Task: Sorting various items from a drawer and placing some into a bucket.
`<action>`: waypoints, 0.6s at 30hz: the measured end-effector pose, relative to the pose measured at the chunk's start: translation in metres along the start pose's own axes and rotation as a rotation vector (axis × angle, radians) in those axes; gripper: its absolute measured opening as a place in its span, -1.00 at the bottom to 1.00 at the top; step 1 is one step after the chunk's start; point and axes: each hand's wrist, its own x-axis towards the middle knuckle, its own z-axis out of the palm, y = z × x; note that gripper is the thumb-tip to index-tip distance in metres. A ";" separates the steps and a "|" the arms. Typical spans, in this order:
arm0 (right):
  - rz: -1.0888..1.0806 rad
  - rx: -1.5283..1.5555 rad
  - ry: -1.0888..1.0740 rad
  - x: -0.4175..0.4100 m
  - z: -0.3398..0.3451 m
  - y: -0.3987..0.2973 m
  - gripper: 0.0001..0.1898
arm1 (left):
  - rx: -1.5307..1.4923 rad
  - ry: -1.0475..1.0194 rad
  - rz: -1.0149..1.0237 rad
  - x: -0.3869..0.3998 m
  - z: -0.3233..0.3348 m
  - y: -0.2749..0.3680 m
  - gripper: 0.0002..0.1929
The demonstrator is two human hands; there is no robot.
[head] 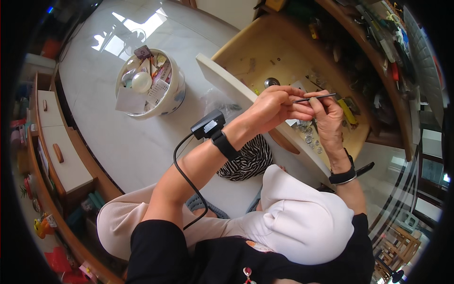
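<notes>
Over an open wooden drawer (244, 39), both hands meet at a thin dark rod (323, 96). My right hand (329, 115) pinches it between thumb and fingers. My left hand (275, 106), palm turned partly up, has the rod's other end between its thumb and fingers; that tip is hidden. Beneath the hands, the drawer holds several small clear or silvery discs (309, 138), a round metal piece (272, 82) and a yellow object with a toothed edge (347, 112). My hands cover part of the drawer's contents.
A pale round bin (181, 83) full of discarded packaging stands on the glossy tiled floor (142, 149). A zebra-striped cloth item (250, 158) lies below my left forearm. Behind the drawer is a cluttered shelf (383, 46). A cabinet with drawers (64, 152) lines the left side.
</notes>
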 end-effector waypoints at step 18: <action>0.105 0.312 0.123 0.008 -0.024 -0.002 -0.82 | 0.524 0.055 0.054 0.006 0.022 0.025 -0.45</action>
